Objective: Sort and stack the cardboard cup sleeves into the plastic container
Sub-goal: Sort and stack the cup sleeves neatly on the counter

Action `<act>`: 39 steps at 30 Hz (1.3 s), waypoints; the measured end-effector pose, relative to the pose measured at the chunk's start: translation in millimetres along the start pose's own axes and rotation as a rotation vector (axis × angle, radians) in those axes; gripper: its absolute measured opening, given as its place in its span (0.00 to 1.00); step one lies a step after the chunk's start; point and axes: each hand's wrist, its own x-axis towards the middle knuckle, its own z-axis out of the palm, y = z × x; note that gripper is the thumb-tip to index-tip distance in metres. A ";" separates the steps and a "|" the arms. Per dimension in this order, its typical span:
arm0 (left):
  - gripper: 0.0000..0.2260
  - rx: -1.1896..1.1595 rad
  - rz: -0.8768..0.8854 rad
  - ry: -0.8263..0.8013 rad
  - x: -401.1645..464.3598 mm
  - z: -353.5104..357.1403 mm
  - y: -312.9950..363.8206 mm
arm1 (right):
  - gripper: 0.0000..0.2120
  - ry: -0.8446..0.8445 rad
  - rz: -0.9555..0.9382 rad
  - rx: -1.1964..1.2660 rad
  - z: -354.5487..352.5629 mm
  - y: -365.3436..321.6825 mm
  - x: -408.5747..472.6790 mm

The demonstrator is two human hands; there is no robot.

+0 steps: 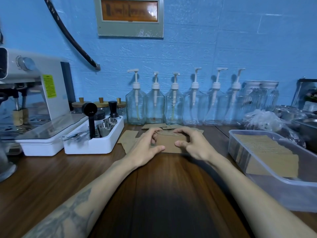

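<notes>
A small stack of sleeves [169, 144] stands on edge on the wooden counter [51, 172], pressed between both hands; how many sleeves it holds cannot be counted. The left hand [145, 148] clasps its left end, thumb lying along the front face and fingers curled over the top. The right hand [192, 143] clasps the right end the same way, thumb on the front, fingers over the top edge. Behind and left of the hands, at least three loose sleeves [127, 137] lie flat on the counter, partly hidden. To the right, well apart from the hands, one clear plastic container [274, 184] holds a long row of sleeves packed on edge, too many to count. Along the blue wall [205, 48] stand six pump bottles [155, 103], all looking nearly empty. Left of the hands sits one white tray [96, 143] with steel cups and a black scoop, and beyond it one white coffee machine [34, 86].
</notes>
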 end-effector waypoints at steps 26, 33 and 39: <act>0.27 0.229 -0.263 -0.106 -6.2 -50.3 -30.6 | 0.19 0.046 0.116 -0.058 -7.5 24.0 6.9; 0.21 -0.077 -0.220 -0.040 -5.3 -55.0 -28.7 | 0.21 0.028 0.125 -0.077 -8.0 24.4 7.5; 0.23 -0.380 -0.293 0.105 -5.2 -50.4 -20.2 | 0.22 0.003 0.122 -0.060 -9.9 25.1 7.3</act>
